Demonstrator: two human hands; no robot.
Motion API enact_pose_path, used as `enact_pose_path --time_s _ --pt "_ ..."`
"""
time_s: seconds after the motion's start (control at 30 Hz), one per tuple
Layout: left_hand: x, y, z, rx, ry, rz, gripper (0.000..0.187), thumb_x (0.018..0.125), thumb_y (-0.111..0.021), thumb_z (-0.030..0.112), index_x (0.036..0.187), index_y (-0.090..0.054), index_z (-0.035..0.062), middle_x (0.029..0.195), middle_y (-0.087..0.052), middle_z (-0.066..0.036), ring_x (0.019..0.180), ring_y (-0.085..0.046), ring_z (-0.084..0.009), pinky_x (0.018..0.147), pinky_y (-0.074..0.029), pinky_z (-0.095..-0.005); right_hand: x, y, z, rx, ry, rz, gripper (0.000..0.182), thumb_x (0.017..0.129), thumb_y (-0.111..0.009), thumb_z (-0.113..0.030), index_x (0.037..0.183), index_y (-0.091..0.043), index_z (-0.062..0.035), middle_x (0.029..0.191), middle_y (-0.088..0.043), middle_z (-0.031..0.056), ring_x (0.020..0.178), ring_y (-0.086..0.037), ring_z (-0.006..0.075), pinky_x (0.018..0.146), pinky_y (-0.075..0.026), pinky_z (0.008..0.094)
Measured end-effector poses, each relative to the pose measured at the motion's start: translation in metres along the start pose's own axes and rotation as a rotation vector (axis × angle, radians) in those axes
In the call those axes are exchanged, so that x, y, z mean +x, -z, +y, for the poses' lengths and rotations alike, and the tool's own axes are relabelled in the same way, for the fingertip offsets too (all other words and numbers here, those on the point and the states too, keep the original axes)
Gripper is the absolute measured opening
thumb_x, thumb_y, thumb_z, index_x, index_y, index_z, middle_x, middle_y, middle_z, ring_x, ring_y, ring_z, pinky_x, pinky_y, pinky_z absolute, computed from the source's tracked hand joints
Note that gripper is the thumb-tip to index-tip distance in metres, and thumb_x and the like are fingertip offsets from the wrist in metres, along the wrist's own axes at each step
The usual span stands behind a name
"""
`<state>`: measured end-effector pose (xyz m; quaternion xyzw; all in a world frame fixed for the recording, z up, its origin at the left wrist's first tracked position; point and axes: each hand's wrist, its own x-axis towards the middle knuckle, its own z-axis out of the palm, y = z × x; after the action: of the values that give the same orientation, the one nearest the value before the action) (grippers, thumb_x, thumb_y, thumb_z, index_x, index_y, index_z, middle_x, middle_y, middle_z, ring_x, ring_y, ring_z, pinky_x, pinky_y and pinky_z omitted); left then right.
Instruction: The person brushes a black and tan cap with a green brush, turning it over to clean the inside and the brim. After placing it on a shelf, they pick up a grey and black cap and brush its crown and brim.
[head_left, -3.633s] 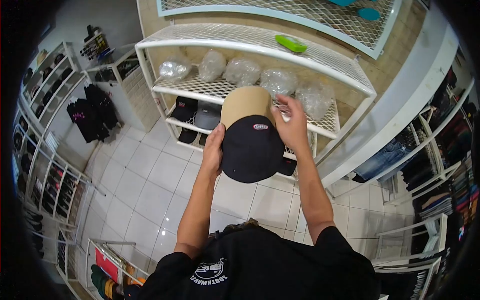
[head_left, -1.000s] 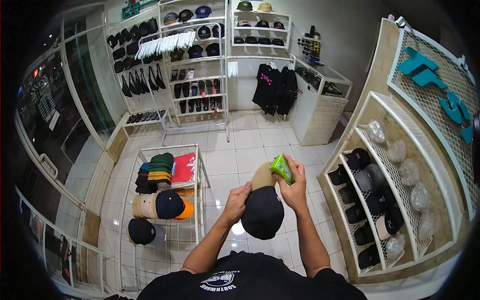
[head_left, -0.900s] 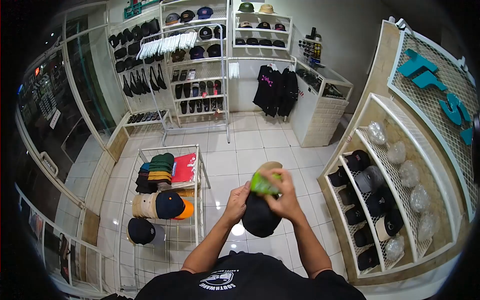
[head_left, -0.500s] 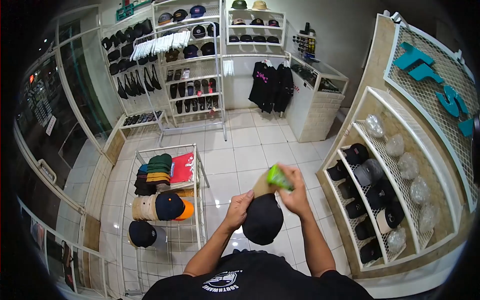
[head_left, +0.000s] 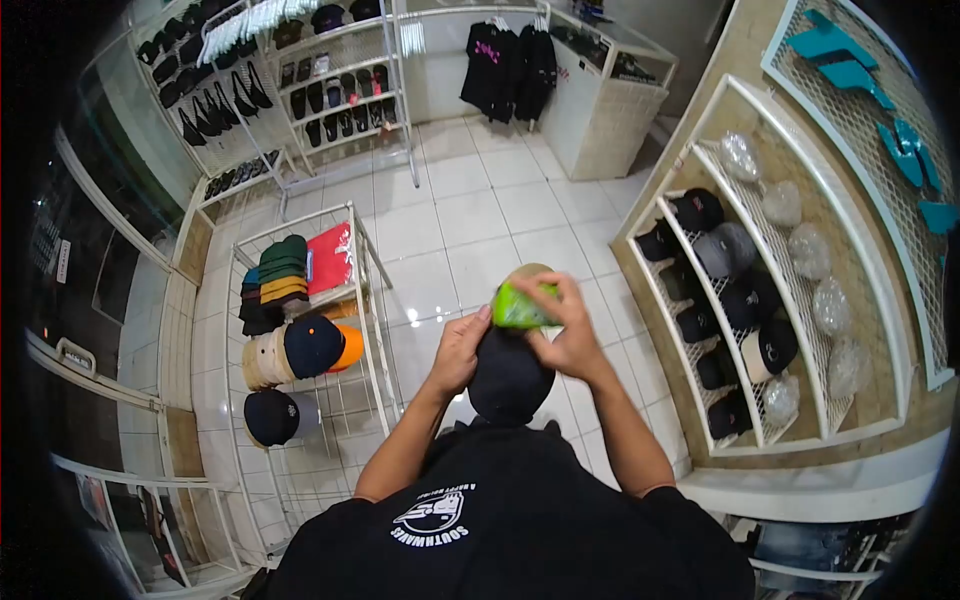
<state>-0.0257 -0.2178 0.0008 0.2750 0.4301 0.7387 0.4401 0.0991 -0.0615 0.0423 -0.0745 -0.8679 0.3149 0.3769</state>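
Observation:
A cap with a black crown (head_left: 510,378) and a tan brim (head_left: 530,270) is held out in front of my chest, brim pointing away. My left hand (head_left: 460,352) grips its left side near the base of the brim, thumb uppermost. In my right hand (head_left: 572,335) is a bright green, hand-sized block (head_left: 524,306), its exact kind unclear. The fingers close over its top, and it overlaps the brim where that meets the crown. Most of the brim is hidden behind the green block and my fingers.
To the left stands a white wire rack (head_left: 365,240) with stacked caps (head_left: 282,268) and a red folded item (head_left: 330,255). A slanted white shelf (head_left: 740,300) at right holds caps and clear plastic forms (head_left: 810,250). A display counter (head_left: 600,110) and hanging black shirts (head_left: 495,65) are farther back.
My view has tipped downward, so the room sits higher in the frame. The green block has moved left and back across the brim toward the crown, with my right hand over it.

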Motion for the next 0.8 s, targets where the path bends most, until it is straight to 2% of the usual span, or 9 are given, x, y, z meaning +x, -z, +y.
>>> enact_pose_path --time_s 0.1,0.23,0.3,0.4,0.43,0.5,0.57,0.67,0.8 --pt "0.000 0.022 -0.017 0.005 -0.020 -0.079 0.044 0.110 -0.043 0.031 0.101 -0.069 -0.0025 0.090 -0.069 -0.003 0.078 -0.062 -0.0062 0.070 -0.051 -0.0220 0.004 -0.005 0.020 0.038 -0.273 0.202 0.067 0.073 -0.073 -0.002 0.138 -0.059 -0.0118 0.115 -0.055 0.0161 0.110 -0.055 0.0332 0.097 -0.046 0.0383" --pt "0.003 0.007 -0.007 -0.019 -0.010 0.025 0.042 0.110 -0.043 0.031 0.104 -0.068 -0.0028 0.090 -0.068 -0.002 0.077 -0.061 -0.0057 0.070 -0.050 -0.0215 -0.009 -0.013 -0.008 -0.026 0.052 -0.051 0.066 0.075 -0.075 -0.005 0.139 -0.059 -0.0154 0.114 -0.055 0.0164 0.110 -0.055 0.0331 0.095 -0.046 0.0394" --pt "0.001 0.014 -0.010 -0.004 0.001 0.016 0.042 0.110 -0.043 0.030 0.106 -0.068 -0.0033 0.092 -0.068 -0.002 0.078 -0.061 -0.0058 0.070 -0.051 -0.0217 -0.002 -0.011 -0.005 0.005 0.053 -0.095 0.066 0.074 -0.075 -0.005 0.138 -0.061 -0.0168 0.114 -0.055 0.0167 0.110 -0.055 0.0334 0.097 -0.045 0.0416" --pt "-0.003 0.020 -0.002 0.088 0.006 -0.080 0.041 0.110 -0.043 0.029 0.106 -0.067 -0.0039 0.093 -0.069 -0.002 0.079 -0.062 -0.0058 0.071 -0.051 -0.0220 0.002 -0.021 0.013 0.098 -0.354 0.218 0.066 0.072 -0.076 -0.004 0.136 -0.063 -0.0175 0.114 -0.056 0.0166 0.109 -0.055 0.0334 0.100 -0.044 0.0419" --pt "-0.002 0.019 -0.004 0.088 0.003 -0.075 0.041 0.110 -0.043 0.029 0.106 -0.067 -0.0039 0.093 -0.069 -0.002 0.079 -0.062 -0.0058 0.071 -0.051 -0.0220 -0.001 -0.025 0.009 0.101 -0.351 0.214 0.066 0.072 -0.076 -0.004 0.136 -0.063 -0.0175 0.114 -0.056 0.0166 0.109 -0.055 0.0334 0.100 -0.044 0.0419" --pt "0.000 0.015 -0.010 0.004 -0.026 0.066 0.040 0.110 -0.043 0.028 0.107 -0.067 -0.0047 0.094 -0.069 -0.002 0.080 -0.062 -0.0057 0.072 -0.051 -0.0221 -0.012 -0.028 -0.006 -0.058 -0.013 -0.008 0.066 0.075 -0.075 -0.004 0.138 -0.060 -0.0165 0.112 -0.055 0.0166 0.108 -0.056 0.0330 0.095 -0.047 0.0387" --pt "-0.005 0.022 -0.009 0.034 0.002 0.045 0.040 0.110 -0.043 0.027 0.108 -0.067 -0.0048 0.094 -0.069 -0.002 0.080 -0.062 -0.0057 0.072 -0.051 -0.0221 -0.012 -0.026 -0.004 0.017 0.010 -0.114 0.066 0.076 -0.074 -0.003 0.139 -0.059 -0.0159 0.114 -0.054 0.0172 0.108 -0.056 0.0339 0.095 -0.047 0.0395" --pt "-0.008 0.033 -0.009 0.073 0.019 0.010 0.040 0.110 -0.043 0.027 0.109 -0.067 -0.0049 0.094 -0.069 -0.002 0.080 -0.061 -0.0055 0.072 -0.051 -0.0220 -0.003 -0.036 0.022 0.113 -0.443 0.170 0.066 0.074 -0.074 -0.004 0.137 -0.061 -0.0155 0.118 -0.055 0.0177 0.111 -0.055 0.0352 0.101 -0.044 0.0424" --pt "-0.003 0.026 -0.015 0.045 -0.102 0.142 0.041 0.110 -0.043 0.028 0.105 -0.067 -0.0048 0.091 -0.068 -0.001 0.079 -0.060 -0.0051 0.071 -0.051 -0.0222 -0.017 -0.044 -0.008 0.008 -0.016 -0.132 0.069 0.074 -0.075 -0.003 0.140 -0.058 -0.0133 0.115 -0.055 0.0178 0.112 -0.055 0.0331 0.098 -0.046 0.0388"
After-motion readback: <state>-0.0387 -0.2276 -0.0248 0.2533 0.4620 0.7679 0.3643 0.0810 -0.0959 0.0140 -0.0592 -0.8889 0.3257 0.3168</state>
